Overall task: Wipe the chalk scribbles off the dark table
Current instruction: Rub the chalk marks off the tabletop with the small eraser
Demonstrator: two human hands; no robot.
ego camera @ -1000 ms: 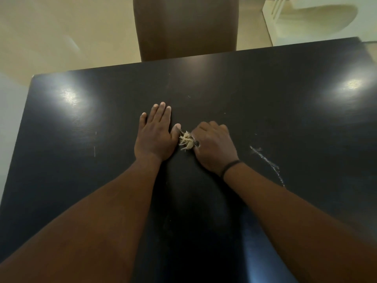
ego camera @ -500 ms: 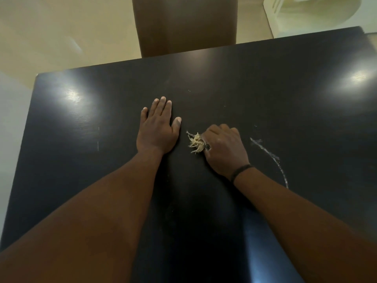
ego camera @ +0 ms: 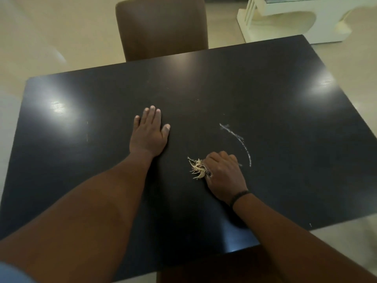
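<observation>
- Head view: a dark table fills most of the frame, its glossy top showing two bright light reflections, one at the left and one at the upper right.
- The left hand lies palm down on the tabletop just left of centre, fingers straight and held close together, thumb set out to the right.
- The right hand sits lower and to the right of centre, knuckles up, fingers curled round a small frayed tuft of pale fibres; the tuft sticks out from the left side of the fist and touches the table.
- How much of the tuft is hidden inside the fist cannot be told.
- A dark band circles the right wrist.
- A curved chalk scribble runs on the table right of centre, from a small cross-like mark at its upper end down to a point just right of the right hand's knuckles.
- The tuft lies on the far side of the hand from that line, apart from it.
- A brown chair stands against the table's far edge at the top centre of the frame.
- White furniture stands on the pale floor in the upper right corner.
</observation>
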